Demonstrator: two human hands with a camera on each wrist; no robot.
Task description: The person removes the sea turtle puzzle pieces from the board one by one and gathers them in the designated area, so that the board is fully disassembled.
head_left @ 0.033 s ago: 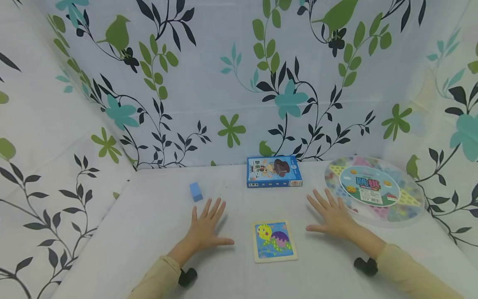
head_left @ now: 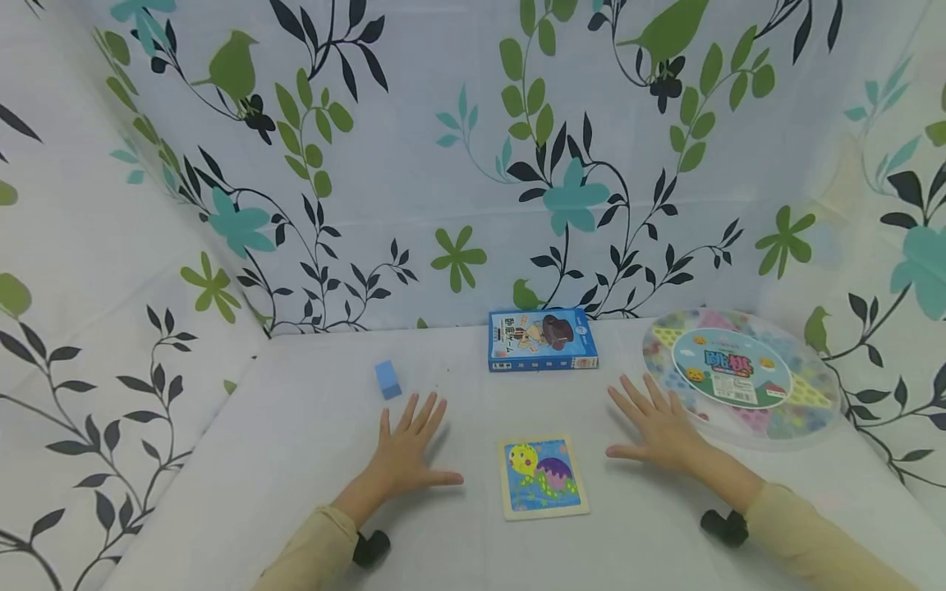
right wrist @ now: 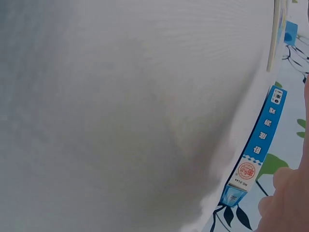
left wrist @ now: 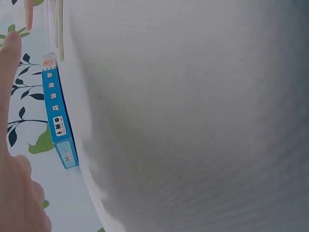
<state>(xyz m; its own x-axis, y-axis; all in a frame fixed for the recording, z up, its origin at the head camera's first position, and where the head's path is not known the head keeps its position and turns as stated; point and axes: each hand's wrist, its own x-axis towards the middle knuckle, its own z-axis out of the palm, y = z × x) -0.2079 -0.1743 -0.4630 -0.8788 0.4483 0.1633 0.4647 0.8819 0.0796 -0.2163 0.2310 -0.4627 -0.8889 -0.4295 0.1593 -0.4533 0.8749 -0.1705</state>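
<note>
My left hand (head_left: pixel 405 460) is spread with straight fingers over the white table, its thumb pointing toward a small square picture puzzle (head_left: pixel 543 478) with a turtle on it. On the other side of the puzzle, my right hand (head_left: pixel 660 431) is spread too, fingers straight. Neither holds anything. A small blue block (head_left: pixel 388 380) lies just beyond the left fingertips. The right fingertips are near a round clear-covered game board (head_left: pixel 820 369) with a colourful label. In the left wrist view, part of the left hand (left wrist: pixel 19 193) shows at the edge; the right wrist view shows part of the right hand (right wrist: pixel 287 203).
A blue game box (head_left: pixel 543 340) lies at the back of the white table (head_left: pixel 473 550), close to the patterned cloth (head_left: pixel 414 164) that hangs behind. Black wrist cameras sit under both forearms, by the sleeves (head_left: pixel 314 550).
</note>
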